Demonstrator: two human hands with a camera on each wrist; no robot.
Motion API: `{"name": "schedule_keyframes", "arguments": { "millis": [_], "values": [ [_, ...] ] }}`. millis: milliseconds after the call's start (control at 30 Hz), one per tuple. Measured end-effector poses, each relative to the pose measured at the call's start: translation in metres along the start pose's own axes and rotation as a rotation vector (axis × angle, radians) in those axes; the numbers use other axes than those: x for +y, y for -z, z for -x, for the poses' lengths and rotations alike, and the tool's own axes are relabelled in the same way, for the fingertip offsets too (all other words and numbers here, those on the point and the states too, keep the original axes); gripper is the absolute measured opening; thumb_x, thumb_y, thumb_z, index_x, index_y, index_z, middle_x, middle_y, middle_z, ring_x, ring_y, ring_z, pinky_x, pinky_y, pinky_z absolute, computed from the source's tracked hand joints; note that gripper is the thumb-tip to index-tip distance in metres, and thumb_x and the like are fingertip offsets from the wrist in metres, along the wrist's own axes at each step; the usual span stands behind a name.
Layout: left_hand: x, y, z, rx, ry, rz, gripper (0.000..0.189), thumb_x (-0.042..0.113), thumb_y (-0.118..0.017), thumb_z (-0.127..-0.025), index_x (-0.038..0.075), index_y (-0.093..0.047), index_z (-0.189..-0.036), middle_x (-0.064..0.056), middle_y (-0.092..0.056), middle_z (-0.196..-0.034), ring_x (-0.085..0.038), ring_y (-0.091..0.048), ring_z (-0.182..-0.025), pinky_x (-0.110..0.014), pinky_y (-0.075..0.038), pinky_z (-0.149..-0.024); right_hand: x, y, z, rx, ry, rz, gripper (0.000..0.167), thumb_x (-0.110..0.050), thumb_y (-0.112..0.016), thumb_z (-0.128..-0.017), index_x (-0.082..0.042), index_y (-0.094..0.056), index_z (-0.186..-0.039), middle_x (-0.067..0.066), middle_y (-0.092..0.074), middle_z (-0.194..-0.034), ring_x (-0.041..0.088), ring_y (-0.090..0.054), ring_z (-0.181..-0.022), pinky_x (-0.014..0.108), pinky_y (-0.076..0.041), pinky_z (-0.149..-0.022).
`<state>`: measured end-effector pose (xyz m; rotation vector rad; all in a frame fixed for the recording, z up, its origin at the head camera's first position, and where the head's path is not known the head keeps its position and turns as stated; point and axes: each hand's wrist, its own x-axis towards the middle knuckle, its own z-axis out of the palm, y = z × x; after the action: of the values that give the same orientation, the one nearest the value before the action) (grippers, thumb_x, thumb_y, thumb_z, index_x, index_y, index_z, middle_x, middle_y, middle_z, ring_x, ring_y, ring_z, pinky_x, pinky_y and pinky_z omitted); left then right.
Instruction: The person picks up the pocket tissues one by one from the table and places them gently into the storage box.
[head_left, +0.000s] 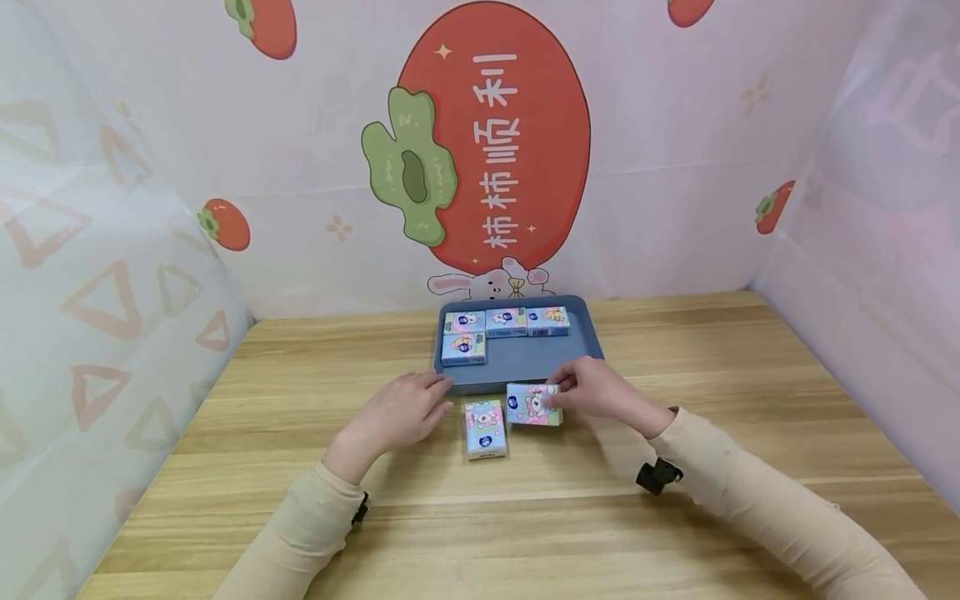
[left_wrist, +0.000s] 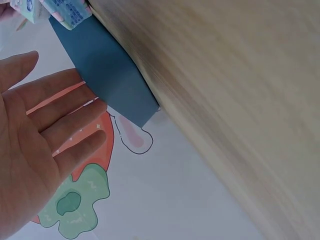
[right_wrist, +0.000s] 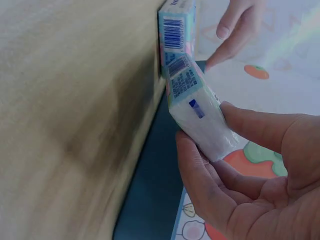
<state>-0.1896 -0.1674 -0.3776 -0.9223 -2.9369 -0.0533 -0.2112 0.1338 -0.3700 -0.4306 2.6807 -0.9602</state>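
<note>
My right hand pinches a pack of tissues between thumb and fingers, just in front of the blue tray. The right wrist view shows the held pack tilted, its white end facing the camera. Fingers extended, my left hand is at the tray's front left corner; its palm faces the left wrist camera with nothing in it. Between the hands, a second tissue pack lies on the table. Inside the tray, several similar packs fill the back row, with one pack in front at the left.
The wooden table stretches out on both sides of the tray. Behind it hangs a white backdrop printed with persimmons, and similar sheets line the left and right sides.
</note>
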Motion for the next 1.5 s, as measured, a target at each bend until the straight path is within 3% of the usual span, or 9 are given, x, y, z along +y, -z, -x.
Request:
{"name": "schedule_keyframes", "arguments": {
  "millis": [1167, 1333, 1500],
  "values": [
    [0.001, 0.001, 0.001, 0.012, -0.013, -0.012, 0.042, 0.033, -0.052, -0.097, 0.003, -0.061, -0.125, -0.014, -0.062, -0.125, -0.028, -0.058, -0.116, -0.046, -0.043, -0.105, -0.014, 0.031, -0.021, -0.033, -0.03, -0.007, 0.038, -0.032, -0.073, -0.083, -0.005, -0.07, -0.109, 0.006, -0.064, -0.087, 0.018, -0.052, -0.078, 0.024, -0.045, -0.061],
    [0.001, 0.001, 0.001, 0.012, -0.011, -0.01, 0.041, 0.032, -0.053, -0.096, 0.003, -0.061, -0.125, -0.014, -0.062, -0.124, -0.028, -0.059, -0.116, -0.047, -0.043, -0.104, -0.018, 0.034, -0.023, -0.042, -0.031, -0.031, 0.037, -0.029, -0.072, -0.085, -0.002, -0.068, -0.11, 0.008, -0.066, -0.088, 0.016, -0.056, -0.072, 0.023, -0.05, -0.062],
    [0.001, 0.001, 0.0, 0.015, -0.01, -0.003, 0.04, 0.031, -0.054, -0.096, 0.003, -0.061, -0.124, -0.014, -0.062, -0.124, -0.028, -0.059, -0.115, -0.047, -0.044, -0.104, -0.02, 0.037, -0.029, -0.055, -0.035, -0.067, 0.037, -0.027, -0.071, -0.086, 0.001, -0.066, -0.11, 0.011, -0.067, -0.092, 0.018, -0.065, -0.074, 0.03, -0.059, -0.073]
  ]
}}
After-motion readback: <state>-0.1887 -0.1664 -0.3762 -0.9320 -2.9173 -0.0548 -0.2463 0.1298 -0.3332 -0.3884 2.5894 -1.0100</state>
